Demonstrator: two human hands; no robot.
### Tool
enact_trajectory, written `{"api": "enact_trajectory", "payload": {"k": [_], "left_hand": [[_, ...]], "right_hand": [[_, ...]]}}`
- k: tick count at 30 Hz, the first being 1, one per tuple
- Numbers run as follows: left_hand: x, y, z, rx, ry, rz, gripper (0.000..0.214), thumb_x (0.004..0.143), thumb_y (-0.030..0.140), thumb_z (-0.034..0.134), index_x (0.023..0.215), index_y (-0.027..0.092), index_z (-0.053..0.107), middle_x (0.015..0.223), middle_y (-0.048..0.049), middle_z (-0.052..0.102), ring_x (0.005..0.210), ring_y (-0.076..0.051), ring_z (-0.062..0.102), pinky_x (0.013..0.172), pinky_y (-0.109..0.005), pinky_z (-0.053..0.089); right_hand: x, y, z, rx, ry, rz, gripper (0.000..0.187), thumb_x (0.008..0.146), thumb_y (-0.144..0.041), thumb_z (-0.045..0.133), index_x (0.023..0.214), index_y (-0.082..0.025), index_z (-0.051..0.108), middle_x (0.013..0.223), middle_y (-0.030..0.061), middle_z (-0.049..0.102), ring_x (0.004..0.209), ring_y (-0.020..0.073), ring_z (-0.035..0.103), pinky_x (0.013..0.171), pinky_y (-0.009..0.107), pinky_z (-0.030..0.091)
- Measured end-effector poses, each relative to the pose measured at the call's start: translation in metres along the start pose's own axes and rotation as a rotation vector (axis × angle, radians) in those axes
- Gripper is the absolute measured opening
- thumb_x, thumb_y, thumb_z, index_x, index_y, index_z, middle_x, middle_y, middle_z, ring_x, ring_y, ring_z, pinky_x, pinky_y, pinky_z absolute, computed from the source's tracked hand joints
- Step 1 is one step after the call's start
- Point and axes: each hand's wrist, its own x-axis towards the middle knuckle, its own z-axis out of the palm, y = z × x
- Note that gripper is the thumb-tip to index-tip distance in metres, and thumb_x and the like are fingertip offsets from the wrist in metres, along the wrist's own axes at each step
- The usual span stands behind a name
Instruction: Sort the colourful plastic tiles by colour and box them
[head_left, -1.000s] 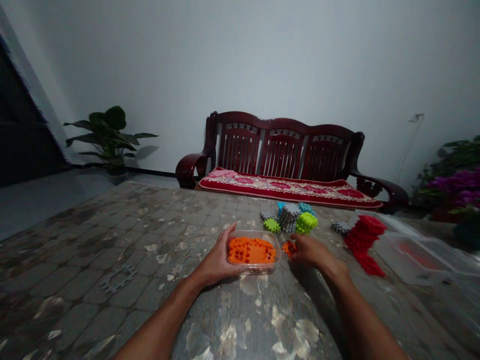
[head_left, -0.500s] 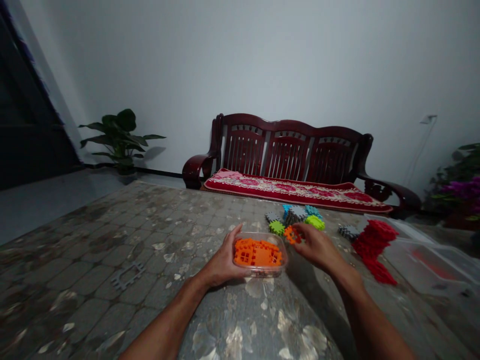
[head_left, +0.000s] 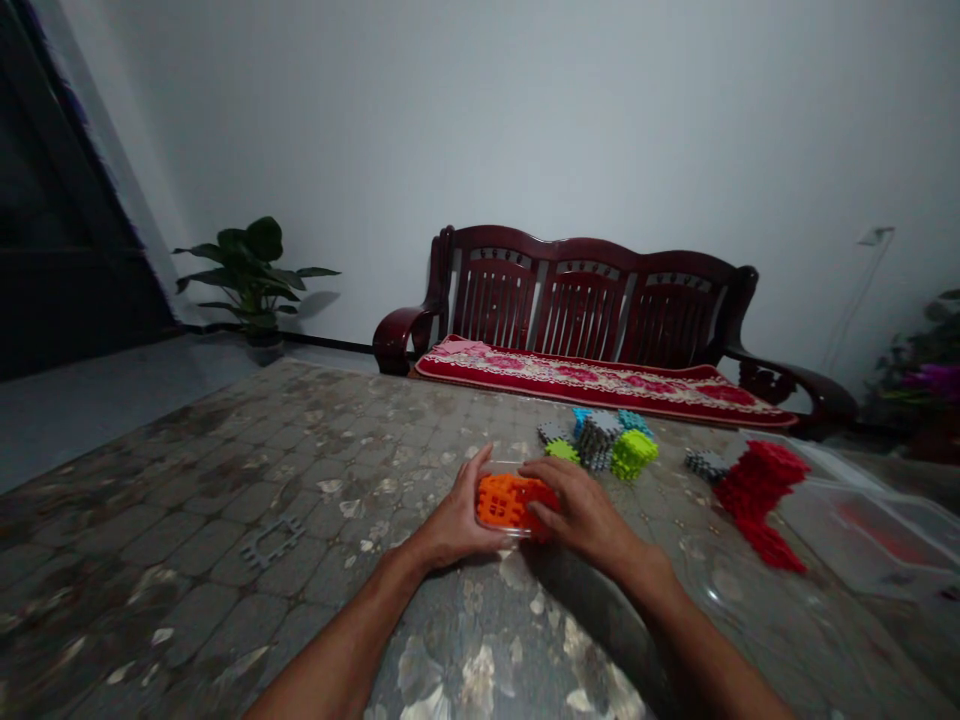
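Note:
A small clear plastic container full of orange interlocking plastic pieces stands on the table before me. My left hand wraps round its left side, thumb in front and fingers behind. My right hand reaches over the right part of the container. Its thumb and fingers are bent onto an orange piece among the others there, partly hidden and shaded by the hand. Behind my right hand sit lime green pieces, a grey stack and blue pieces.
Red pieces are piled at the right, beside a clear plastic box and grey pieces. A round clear lid lies nearer. One grey frame piece lies at the left. Beyond the patterned tablecloth stands a wooden bench.
My right hand has moved left and down with an orange piece, from beside the container to over its right part. My left hand keeps its hold. The view has shifted slightly.

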Motion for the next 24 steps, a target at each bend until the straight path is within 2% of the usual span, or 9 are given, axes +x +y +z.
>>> {"api": "enact_trajectory", "payload": {"k": [4, 6, 8, 11, 14, 19, 24], "left_hand": [[0.000, -0.001, -0.001, -0.011, -0.020, -0.022, 0.126, 0.058, 0.034, 0.091, 0.159, 0.021, 0.017, 0.158, -0.0198, 0.032, 0.143, -0.035, 0.041, 0.121, -0.051, 0.032], [0.001, -0.003, 0.000, -0.023, -0.011, -0.022, 0.125, 0.058, 0.036, 0.091, 0.158, 0.021, 0.017, 0.158, -0.0199, 0.032, 0.143, -0.035, 0.041, 0.121, -0.050, 0.033], [0.001, -0.003, 0.000, -0.049, -0.002, -0.029, 0.125, 0.059, 0.038, 0.091, 0.158, 0.023, 0.017, 0.157, -0.0193, 0.034, 0.141, -0.034, 0.044, 0.119, -0.049, 0.036], [0.000, 0.000, -0.001, -0.090, 0.009, -0.071, 0.127, 0.058, 0.041, 0.092, 0.158, 0.024, 0.017, 0.156, -0.0198, 0.037, 0.136, -0.034, 0.051, 0.116, -0.049, 0.041], [-0.001, 0.003, -0.002, -0.105, 0.031, -0.101, 0.127, 0.057, 0.041, 0.093, 0.158, 0.025, 0.017, 0.157, -0.0211, 0.034, 0.136, -0.035, 0.051, 0.116, -0.050, 0.041], [-0.001, 0.005, -0.005, -0.128, 0.076, -0.107, 0.128, 0.055, 0.040, 0.094, 0.157, 0.025, 0.019, 0.157, -0.0206, 0.036, 0.138, -0.035, 0.049, 0.116, -0.053, 0.040], [-0.002, 0.008, -0.004, -0.159, 0.088, -0.126, 0.130, 0.051, 0.042, 0.095, 0.157, 0.024, 0.020, 0.158, -0.0227, 0.033, 0.137, -0.036, 0.049, 0.115, -0.053, 0.041]], "right_hand": [[-0.002, 0.016, -0.021, 0.016, 0.166, 0.062, 0.029, 0.088, -0.022, 0.055, 0.112, -0.021, 0.071, 0.116, 0.0086, 0.071, 0.110, 0.0223, 0.065, 0.100, 0.039, 0.050], [-0.004, 0.027, -0.035, 0.019, 0.201, 0.136, 0.029, 0.086, -0.025, 0.056, 0.110, -0.021, 0.072, 0.112, 0.0082, 0.073, 0.105, 0.0228, 0.067, 0.096, 0.039, 0.052], [-0.009, 0.040, -0.049, 0.042, 0.177, 0.238, 0.032, 0.084, -0.027, 0.058, 0.112, -0.020, 0.072, 0.111, 0.0084, 0.075, 0.100, 0.0231, 0.069, 0.093, 0.039, 0.054], [-0.024, 0.061, -0.068, 0.079, 0.070, 0.390, 0.037, 0.081, -0.027, 0.060, 0.115, -0.018, 0.072, 0.113, 0.0098, 0.076, 0.099, 0.0245, 0.071, 0.091, 0.039, 0.056], [-0.054, 0.082, -0.087, 0.018, 0.035, 0.513, 0.037, 0.080, -0.026, 0.060, 0.113, -0.015, 0.073, 0.114, 0.0115, 0.076, 0.103, 0.0268, 0.071, 0.094, 0.040, 0.054], [-0.126, 0.115, -0.121, -0.090, 0.084, 0.729, 0.040, 0.078, -0.025, 0.059, 0.114, -0.015, 0.073, 0.118, 0.0112, 0.075, 0.108, 0.0278, 0.070, 0.095, 0.037, 0.053], [-0.181, 0.139, -0.138, -0.187, -0.014, 0.850, 0.041, 0.071, -0.023, 0.063, 0.109, -0.016, 0.074, 0.114, 0.0113, 0.076, 0.108, 0.0329, 0.070, 0.094, 0.040, 0.052]]}}
